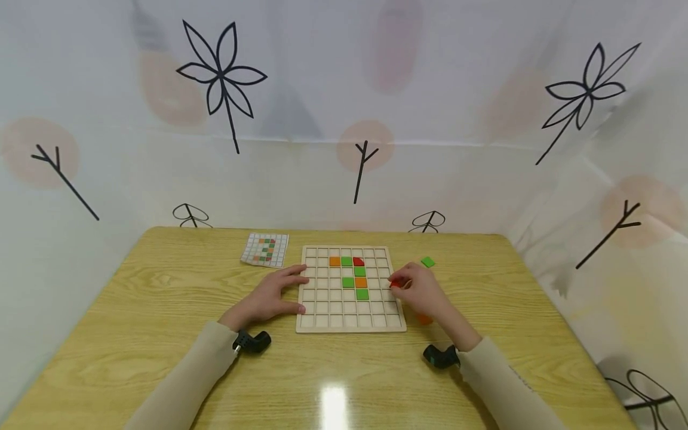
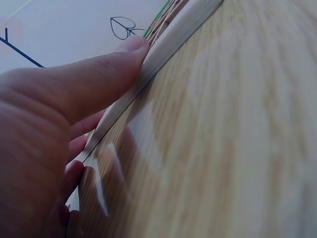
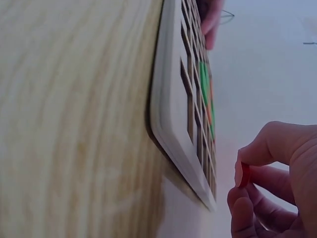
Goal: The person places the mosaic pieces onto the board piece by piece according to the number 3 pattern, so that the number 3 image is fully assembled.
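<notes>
A wooden grid board (image 1: 322,306) lies on the table. Several tiles sit in its cells, among them an orange tile (image 1: 335,261), a green tile (image 1: 362,294) and a red piece (image 1: 358,261) with a rounded corner. My left hand (image 1: 269,295) rests at the board's left edge, thumb and fingers spread along the frame. At the right edge my right hand (image 1: 424,291) pinches a small red piece (image 3: 244,175) between thumb and fingertips. The right wrist view shows that piece raised beside the board; its full outline is partly hidden by the fingers.
A printed pattern card (image 1: 265,249) with coloured squares lies behind my left hand. A loose green tile (image 1: 427,262) lies right of the board, and an orange piece (image 1: 424,319) is partly hidden by my right wrist. A patterned cloth (image 1: 301,179) hangs behind the table.
</notes>
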The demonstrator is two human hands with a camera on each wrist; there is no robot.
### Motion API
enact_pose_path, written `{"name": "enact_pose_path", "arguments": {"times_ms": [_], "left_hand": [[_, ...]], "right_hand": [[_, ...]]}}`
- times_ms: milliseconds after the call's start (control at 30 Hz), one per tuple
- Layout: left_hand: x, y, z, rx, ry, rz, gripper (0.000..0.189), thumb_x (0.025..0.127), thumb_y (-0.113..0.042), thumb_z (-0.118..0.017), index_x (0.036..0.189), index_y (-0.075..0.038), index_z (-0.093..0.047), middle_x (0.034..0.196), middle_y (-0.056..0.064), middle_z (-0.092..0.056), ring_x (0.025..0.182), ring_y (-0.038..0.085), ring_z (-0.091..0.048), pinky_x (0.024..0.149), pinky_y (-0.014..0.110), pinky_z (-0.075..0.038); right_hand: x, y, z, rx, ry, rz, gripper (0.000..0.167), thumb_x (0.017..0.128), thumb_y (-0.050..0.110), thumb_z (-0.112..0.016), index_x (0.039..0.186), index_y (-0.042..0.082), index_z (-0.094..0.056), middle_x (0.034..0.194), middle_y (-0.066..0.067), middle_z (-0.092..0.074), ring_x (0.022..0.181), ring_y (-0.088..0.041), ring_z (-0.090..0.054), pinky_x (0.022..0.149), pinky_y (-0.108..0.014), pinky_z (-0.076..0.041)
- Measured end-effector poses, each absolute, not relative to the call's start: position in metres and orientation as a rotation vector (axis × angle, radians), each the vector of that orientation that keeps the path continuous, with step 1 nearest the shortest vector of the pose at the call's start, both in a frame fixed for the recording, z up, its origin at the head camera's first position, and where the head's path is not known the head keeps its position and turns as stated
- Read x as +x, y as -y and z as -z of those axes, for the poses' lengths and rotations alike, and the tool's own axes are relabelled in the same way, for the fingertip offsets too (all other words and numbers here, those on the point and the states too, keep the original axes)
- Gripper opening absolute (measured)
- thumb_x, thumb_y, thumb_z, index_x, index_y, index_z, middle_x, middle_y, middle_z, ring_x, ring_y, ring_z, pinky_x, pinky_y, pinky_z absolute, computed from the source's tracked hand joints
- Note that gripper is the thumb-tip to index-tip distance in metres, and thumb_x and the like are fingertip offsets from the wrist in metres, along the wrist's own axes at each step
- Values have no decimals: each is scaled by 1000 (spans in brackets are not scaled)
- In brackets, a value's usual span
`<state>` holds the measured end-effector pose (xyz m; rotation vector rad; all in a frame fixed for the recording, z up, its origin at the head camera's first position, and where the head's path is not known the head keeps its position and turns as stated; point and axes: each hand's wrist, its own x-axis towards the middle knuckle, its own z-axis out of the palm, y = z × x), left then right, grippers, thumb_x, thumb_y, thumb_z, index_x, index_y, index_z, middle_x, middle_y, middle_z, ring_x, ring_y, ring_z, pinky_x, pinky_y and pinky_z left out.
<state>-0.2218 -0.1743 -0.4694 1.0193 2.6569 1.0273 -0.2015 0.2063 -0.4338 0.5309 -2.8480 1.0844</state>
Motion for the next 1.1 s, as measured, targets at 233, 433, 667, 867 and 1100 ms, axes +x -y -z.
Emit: {"name": "enact_pose_path", "arguments": {"times_ms": [233, 433, 667, 867, 1100], "left_hand": [[-222, 175, 469, 1019, -2660, -1023, 68, 86, -44, -78, 140, -9, -58, 160, 7, -32, 146, 33, -28, 115, 56, -26], [-222, 175, 469, 1013, -2657, -1022, 67, 86, -44, -77, 141, -10, -58, 160, 6, -32, 146, 33, -27, 115, 56, -25], [-220, 174, 467, 1041, -2658, -1053, 66, 86, -43, -78, 139, -7, -59, 158, 11, -34, 145, 37, -29, 113, 59, -26], [-220, 173, 466, 1036, -2654, -1060, 65, 87, -42, -77, 138, -7, -59, 158, 12, -35, 145, 37, -29, 113, 59, -26], [-219, 173, 465, 1028, -2638, -1067, 66, 87, -42, -77, 139, -7, -58, 159, 12, -34, 145, 37, -27, 113, 59, -26]], "right_hand": [[-194, -193, 434, 556, 2885, -1042, 14, 84, 8, -76, 97, 3, -77, 90, -2, -60, 79, -15, -57, 71, -31, -53], [-192, -185, 435, 591, 2917, -1051, 12, 85, 8, -75, 96, 6, -77, 91, -1, -60, 80, -14, -56, 71, -30, -52], [-187, -178, 440, 680, 2907, -1059, 12, 83, 6, -76, 95, 6, -77, 89, 1, -59, 77, -11, -55, 67, -25, -51], [-185, -173, 440, 731, 2888, -1076, 11, 82, 5, -76, 93, 6, -77, 87, 2, -59, 75, -11, -55, 65, -24, -50], [-185, -169, 444, 771, 2898, -1052, 10, 83, 7, -77, 94, 8, -76, 84, 4, -58, 73, -9, -55, 63, -23, -49]]}}
